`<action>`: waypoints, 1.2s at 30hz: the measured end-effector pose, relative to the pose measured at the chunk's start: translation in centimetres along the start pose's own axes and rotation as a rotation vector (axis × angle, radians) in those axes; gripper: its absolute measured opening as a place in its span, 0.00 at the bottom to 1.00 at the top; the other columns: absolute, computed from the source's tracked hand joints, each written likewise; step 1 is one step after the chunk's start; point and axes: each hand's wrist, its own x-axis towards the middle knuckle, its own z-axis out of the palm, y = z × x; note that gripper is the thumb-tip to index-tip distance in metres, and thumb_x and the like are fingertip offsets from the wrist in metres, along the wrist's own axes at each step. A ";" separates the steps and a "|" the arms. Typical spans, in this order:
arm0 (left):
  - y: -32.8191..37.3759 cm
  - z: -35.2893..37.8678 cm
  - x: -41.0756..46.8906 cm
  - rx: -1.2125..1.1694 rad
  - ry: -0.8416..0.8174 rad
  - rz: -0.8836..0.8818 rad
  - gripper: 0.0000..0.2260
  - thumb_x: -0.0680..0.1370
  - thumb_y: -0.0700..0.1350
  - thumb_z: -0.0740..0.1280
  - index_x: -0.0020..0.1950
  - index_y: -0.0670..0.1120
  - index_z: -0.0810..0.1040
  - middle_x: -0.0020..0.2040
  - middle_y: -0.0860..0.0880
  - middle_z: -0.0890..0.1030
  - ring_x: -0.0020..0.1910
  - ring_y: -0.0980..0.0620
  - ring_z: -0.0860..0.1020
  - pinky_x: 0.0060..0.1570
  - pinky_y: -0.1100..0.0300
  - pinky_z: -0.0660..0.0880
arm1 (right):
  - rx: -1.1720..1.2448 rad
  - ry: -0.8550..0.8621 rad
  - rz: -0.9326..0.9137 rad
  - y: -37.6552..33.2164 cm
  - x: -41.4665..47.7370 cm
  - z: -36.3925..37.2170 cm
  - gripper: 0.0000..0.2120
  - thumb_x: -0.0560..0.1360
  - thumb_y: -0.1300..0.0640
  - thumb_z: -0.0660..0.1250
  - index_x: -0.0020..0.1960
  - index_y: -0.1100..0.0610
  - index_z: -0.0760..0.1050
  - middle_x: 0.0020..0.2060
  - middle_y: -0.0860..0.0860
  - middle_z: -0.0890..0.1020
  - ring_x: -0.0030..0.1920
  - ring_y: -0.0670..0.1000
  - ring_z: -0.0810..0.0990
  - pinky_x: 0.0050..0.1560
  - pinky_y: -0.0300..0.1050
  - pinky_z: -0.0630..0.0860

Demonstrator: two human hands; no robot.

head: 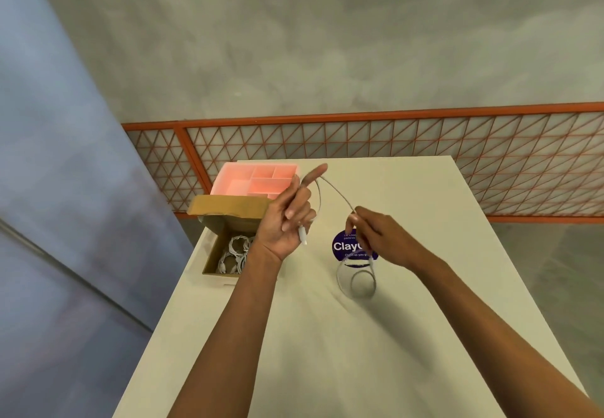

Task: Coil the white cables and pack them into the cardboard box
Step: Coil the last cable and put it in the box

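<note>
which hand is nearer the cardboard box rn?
Left. The left hand is raised right beside the cardboard box, overlapping its right edge in view, gripping the white cable. The right hand pinches the cable farther right, over the purple sticker.

The white table (327,352) carries a cardboard box (214,254), a pink organiser tray (251,180) (compartmented) and a purple sticker (343,247).

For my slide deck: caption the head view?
Both hands coil a white cable beside the cardboard box.
</note>
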 end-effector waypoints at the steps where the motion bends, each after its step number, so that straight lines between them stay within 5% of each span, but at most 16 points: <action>1: 0.1 -0.3 0.0 0.013 0.005 0.009 0.22 0.81 0.48 0.57 0.71 0.37 0.64 0.21 0.52 0.69 0.16 0.58 0.65 0.21 0.69 0.66 | 0.014 -0.037 0.024 0.2 -0.3 0.6 0.15 0.83 0.49 0.51 0.43 0.51 0.72 0.24 0.49 0.75 0.27 0.47 0.73 0.37 0.41 0.72; 4: -0.1 -0.5 0.1 0.094 0.090 0.030 0.31 0.75 0.50 0.68 0.73 0.39 0.63 0.26 0.54 0.75 0.22 0.60 0.73 0.31 0.69 0.74 | -0.011 -0.136 0.072 0.0 -0.7 1.9 0.15 0.82 0.47 0.50 0.43 0.48 0.70 0.27 0.50 0.77 0.27 0.48 0.75 0.37 0.39 0.74; 6: -0.4 -0.7 0.3 0.173 0.141 0.060 0.26 0.75 0.49 0.66 0.71 0.41 0.67 0.31 0.51 0.82 0.31 0.59 0.80 0.53 0.60 0.78 | -0.058 -0.188 0.074 -0.5 -0.7 2.3 0.14 0.82 0.45 0.51 0.45 0.48 0.72 0.27 0.49 0.78 0.26 0.49 0.77 0.34 0.39 0.75; 8: -0.7 -0.6 0.4 0.257 0.184 0.074 0.23 0.77 0.48 0.59 0.71 0.41 0.67 0.37 0.47 0.85 0.37 0.54 0.84 0.63 0.52 0.73 | -0.087 -0.228 0.052 -1.0 -0.6 2.4 0.14 0.81 0.44 0.53 0.48 0.48 0.74 0.29 0.52 0.78 0.27 0.53 0.79 0.30 0.39 0.74; 14: -1.4 -1.3 0.8 0.425 0.283 0.009 0.21 0.84 0.48 0.52 0.76 0.43 0.59 0.51 0.43 0.84 0.53 0.46 0.82 0.63 0.51 0.73 | -0.252 -0.269 -0.023 -2.9 -0.3 1.3 0.17 0.81 0.42 0.54 0.47 0.48 0.78 0.27 0.51 0.79 0.25 0.42 0.76 0.30 0.29 0.68; 20: -2.5 -1.0 0.6 0.858 0.294 -0.081 0.20 0.84 0.50 0.51 0.76 0.49 0.59 0.55 0.50 0.83 0.52 0.54 0.82 0.55 0.64 0.75 | -0.385 -0.227 0.018 -5.0 -0.1 -0.9 0.19 0.81 0.42 0.53 0.38 0.44 0.76 0.19 0.45 0.76 0.22 0.43 0.76 0.37 0.41 0.74; 23: -2.7 -1.7 0.8 1.071 0.305 -0.122 0.22 0.83 0.53 0.52 0.76 0.49 0.60 0.66 0.52 0.74 0.59 0.49 0.79 0.66 0.51 0.70 | -0.451 -0.081 0.081 -5.3 0.3 -2.0 0.25 0.80 0.41 0.53 0.37 0.53 0.79 0.23 0.48 0.78 0.23 0.42 0.75 0.37 0.44 0.74; 27: -2.8 -1.2 0.3 1.182 0.206 -0.237 0.21 0.83 0.55 0.50 0.76 0.52 0.60 0.49 0.49 0.85 0.42 0.49 0.84 0.56 0.59 0.73 | -0.439 0.048 0.053 -4.9 1.2 -3.2 0.21 0.79 0.40 0.57 0.38 0.51 0.79 0.28 0.46 0.79 0.31 0.46 0.77 0.38 0.47 0.75; 29: -2.7 -0.7 0.1 1.168 0.127 -0.273 0.21 0.83 0.54 0.49 0.74 0.49 0.63 0.42 0.46 0.85 0.30 0.50 0.78 0.53 0.59 0.75 | -0.375 0.069 0.013 -4.9 1.4 -3.8 0.16 0.78 0.43 0.60 0.40 0.51 0.78 0.28 0.45 0.77 0.29 0.44 0.73 0.35 0.43 0.71; 32: -2.9 -0.3 -0.3 0.853 0.038 -0.306 0.19 0.84 0.48 0.50 0.70 0.43 0.71 0.26 0.47 0.73 0.19 0.56 0.60 0.44 0.62 0.77 | -0.234 0.106 -0.042 -5.1 1.9 -4.5 0.11 0.77 0.46 0.63 0.46 0.53 0.77 0.27 0.47 0.72 0.27 0.43 0.68 0.31 0.34 0.64; 36: -3.0 0.0 -0.7 0.395 -0.063 -0.297 0.21 0.83 0.49 0.50 0.64 0.39 0.76 0.19 0.53 0.63 0.17 0.55 0.56 0.29 0.66 0.70 | 0.040 0.138 -0.031 -4.6 2.4 -5.2 0.11 0.75 0.46 0.66 0.48 0.55 0.74 0.27 0.49 0.68 0.28 0.45 0.65 0.36 0.41 0.67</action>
